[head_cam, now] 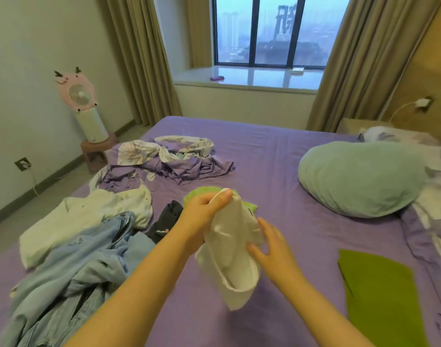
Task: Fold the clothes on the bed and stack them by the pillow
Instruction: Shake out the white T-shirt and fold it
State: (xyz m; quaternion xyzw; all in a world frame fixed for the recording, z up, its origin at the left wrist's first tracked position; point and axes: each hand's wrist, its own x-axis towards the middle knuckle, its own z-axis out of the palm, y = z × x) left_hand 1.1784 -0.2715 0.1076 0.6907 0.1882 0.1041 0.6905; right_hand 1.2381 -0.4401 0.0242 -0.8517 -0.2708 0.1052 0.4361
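My left hand (204,211) grips the top edge of a small white garment (229,256) and holds it up over the purple bed (277,156). My right hand (272,244) touches the garment's right side with loosely spread fingers. Behind the white piece lies a light green garment (202,194), partly hidden. A folded green garment (379,296) lies flat at the right, below the teal pillow (362,176). At the left are unfolded clothes: a cream top (84,216), blue denim pieces (72,276) and a dark garment (167,221).
A crumpled purple floral sheet (172,156) lies at the far left of the bed. A second patterned pillow (434,196) is at the right edge. A pink fan (82,101) stands on a stool by the left wall. The window sill (247,76) is beyond the bed.
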